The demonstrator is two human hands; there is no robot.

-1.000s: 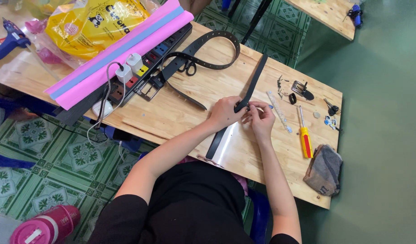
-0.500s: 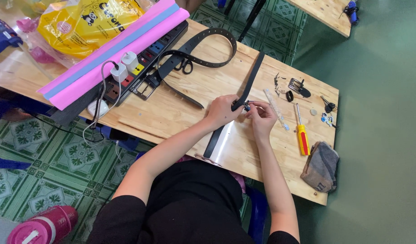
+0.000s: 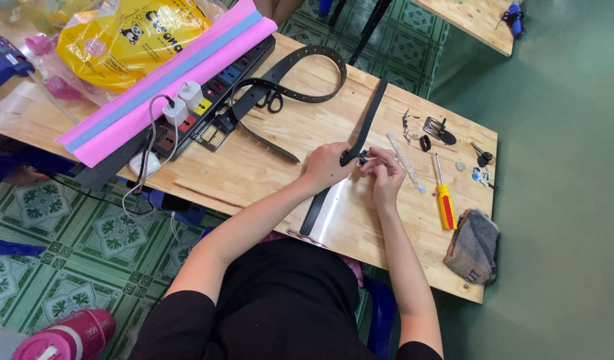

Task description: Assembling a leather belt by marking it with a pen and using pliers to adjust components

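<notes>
Both bare forearms reach forward and converge, the left hand (image 3: 328,167) and right hand (image 3: 385,175) close together, fingers curled in a pinching grip.

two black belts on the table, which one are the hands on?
The straight black strap lying diagonally mid-table: left hand and right hand grip it. The looped belt with the metal buckle lies untouched by the power strip.
</notes>
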